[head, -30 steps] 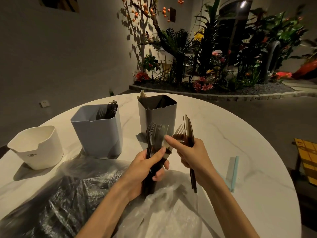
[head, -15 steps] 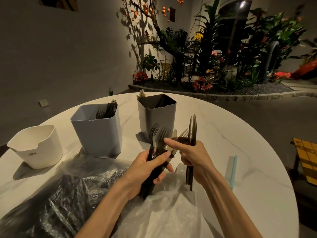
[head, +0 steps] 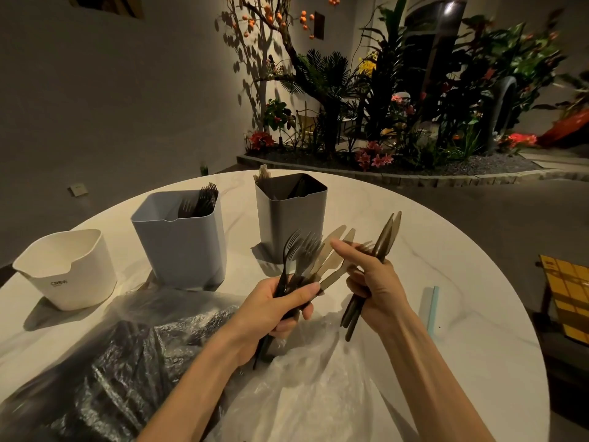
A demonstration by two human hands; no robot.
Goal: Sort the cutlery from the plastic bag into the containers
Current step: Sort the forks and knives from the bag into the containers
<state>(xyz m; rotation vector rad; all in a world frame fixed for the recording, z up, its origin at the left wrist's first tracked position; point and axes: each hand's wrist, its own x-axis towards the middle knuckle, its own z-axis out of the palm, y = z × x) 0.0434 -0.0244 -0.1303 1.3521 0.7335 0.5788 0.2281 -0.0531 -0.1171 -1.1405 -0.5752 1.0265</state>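
My left hand (head: 274, 309) grips a bunch of dark plastic forks and translucent knives (head: 314, 255), fanned upward. To its right, my right hand (head: 374, 282) holds dark knives (head: 385, 239) upright, its index finger stretched toward the left bunch. The clear plastic bag (head: 134, 355) with dark cutlery inside lies on the table in front of me. Behind stand three containers: a white one (head: 68, 271), a blue-grey one (head: 180, 240) with forks in it, and a grey one (head: 291, 212) with dark cutlery inside.
The round white marble table (head: 446, 250) has its edge close on the right. A pale blue straw-like strip (head: 432, 309) lies to the right of my right hand. Pale wooden pieces (head: 263, 175) stick up behind the grey container. Beyond the table lies a planted bed.
My right hand has drawn slightly away to the right of the left bunch, and its knives now tilt further right. The translucent knives in my left hand are more fanned out.
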